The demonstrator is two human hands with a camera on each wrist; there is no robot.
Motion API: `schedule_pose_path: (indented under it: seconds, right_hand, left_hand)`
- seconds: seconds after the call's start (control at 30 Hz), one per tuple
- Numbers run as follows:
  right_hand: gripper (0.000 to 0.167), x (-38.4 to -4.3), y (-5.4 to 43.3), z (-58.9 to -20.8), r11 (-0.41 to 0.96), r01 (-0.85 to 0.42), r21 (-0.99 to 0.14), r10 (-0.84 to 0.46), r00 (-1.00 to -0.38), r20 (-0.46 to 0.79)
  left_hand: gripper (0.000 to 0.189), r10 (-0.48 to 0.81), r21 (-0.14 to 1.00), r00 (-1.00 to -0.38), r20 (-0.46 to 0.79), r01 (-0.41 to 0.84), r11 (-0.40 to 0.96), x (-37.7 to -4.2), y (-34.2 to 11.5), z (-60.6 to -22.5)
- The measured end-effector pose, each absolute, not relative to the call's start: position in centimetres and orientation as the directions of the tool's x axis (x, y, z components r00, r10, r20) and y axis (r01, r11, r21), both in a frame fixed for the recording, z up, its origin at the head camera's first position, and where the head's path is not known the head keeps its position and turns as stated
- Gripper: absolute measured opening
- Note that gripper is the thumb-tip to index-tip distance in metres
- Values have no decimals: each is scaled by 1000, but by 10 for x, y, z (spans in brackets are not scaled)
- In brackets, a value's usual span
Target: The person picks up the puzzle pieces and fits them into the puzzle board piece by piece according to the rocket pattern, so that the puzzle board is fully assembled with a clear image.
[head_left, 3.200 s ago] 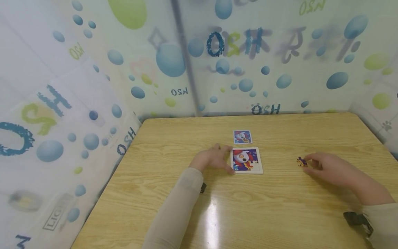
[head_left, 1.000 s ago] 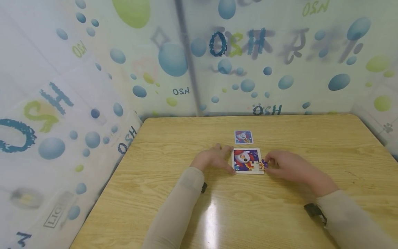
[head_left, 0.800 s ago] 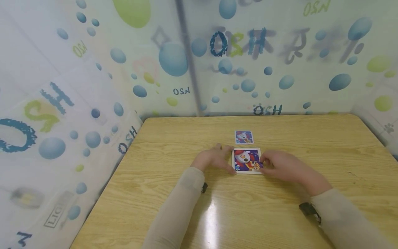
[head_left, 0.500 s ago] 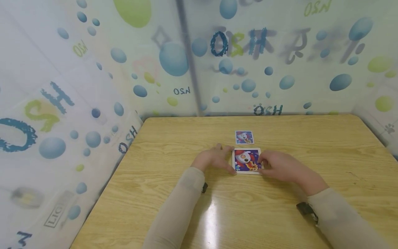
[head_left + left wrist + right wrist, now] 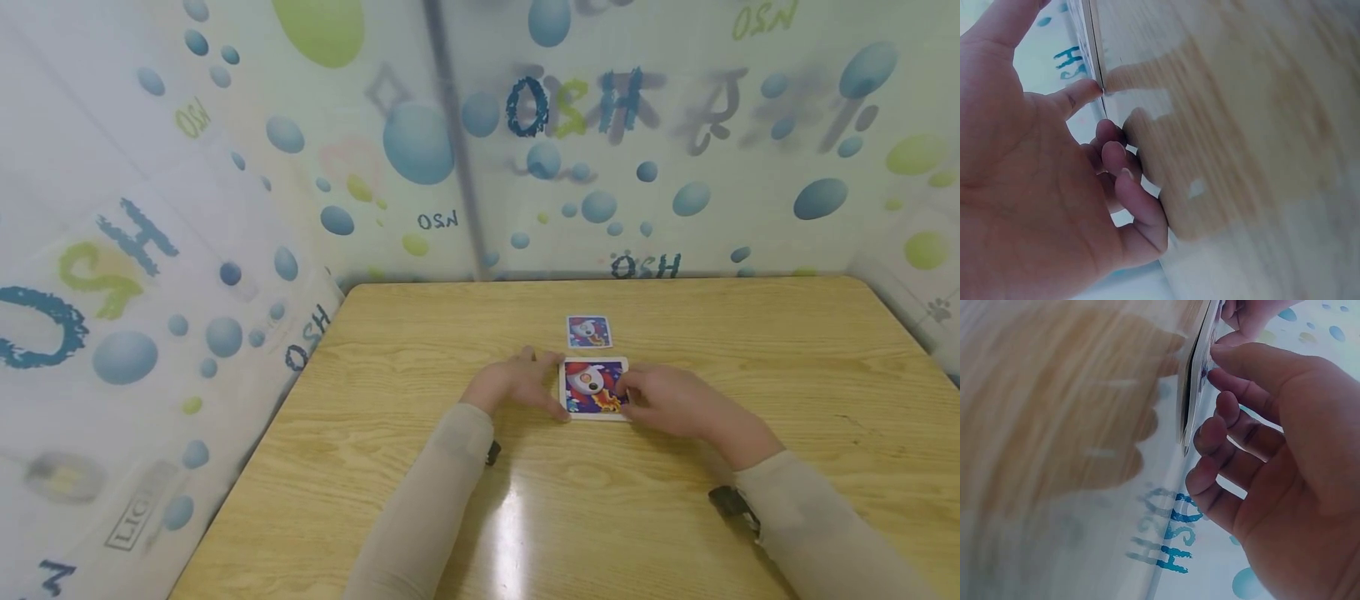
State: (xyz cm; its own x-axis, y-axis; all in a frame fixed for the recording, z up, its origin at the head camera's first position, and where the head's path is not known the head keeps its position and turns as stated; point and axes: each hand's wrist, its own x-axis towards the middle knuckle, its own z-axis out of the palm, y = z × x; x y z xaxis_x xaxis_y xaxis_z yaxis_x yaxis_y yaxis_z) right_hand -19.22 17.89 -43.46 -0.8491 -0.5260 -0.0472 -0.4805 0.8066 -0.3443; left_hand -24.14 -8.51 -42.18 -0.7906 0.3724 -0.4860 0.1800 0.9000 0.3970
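Observation:
A square jigsaw puzzle (image 5: 585, 385) in a white tray (image 5: 592, 417) lies mid-table, its picture a white-faced figure with red and an orange flame on purple. My left hand (image 5: 517, 383) braces the tray's left side, thumb by the near corner and a finger by the far one; in the left wrist view the other fingers (image 5: 1141, 200) are bent against the tabletop. My right hand (image 5: 671, 402) holds a puzzle piece at the lower right of the picture, mostly hidden under the fingertips. From the right wrist, thumb and forefinger meet at the tray edge (image 5: 1191, 394).
A small card (image 5: 588, 332) with the same picture lies just beyond the tray. The wooden table (image 5: 420, 333) ends at a bubble-patterned curtain (image 5: 652, 217) at the back, with another at the left.
My right hand has carried the piece left from the bare table to the puzzle's lower-right gap, which now shows filled with picture. The left hand has stayed in place.

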Motion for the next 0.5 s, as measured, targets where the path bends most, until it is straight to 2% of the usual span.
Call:
schedule_pose_path:
  seconds: [0.5]
  right_hand:
    - [16, -194, 174, -434, 810, -471, -349, -528, -845, -83]
  left_hand:
    - [110, 367, 397, -792, -488, 173, 901, -239, -86, -421]
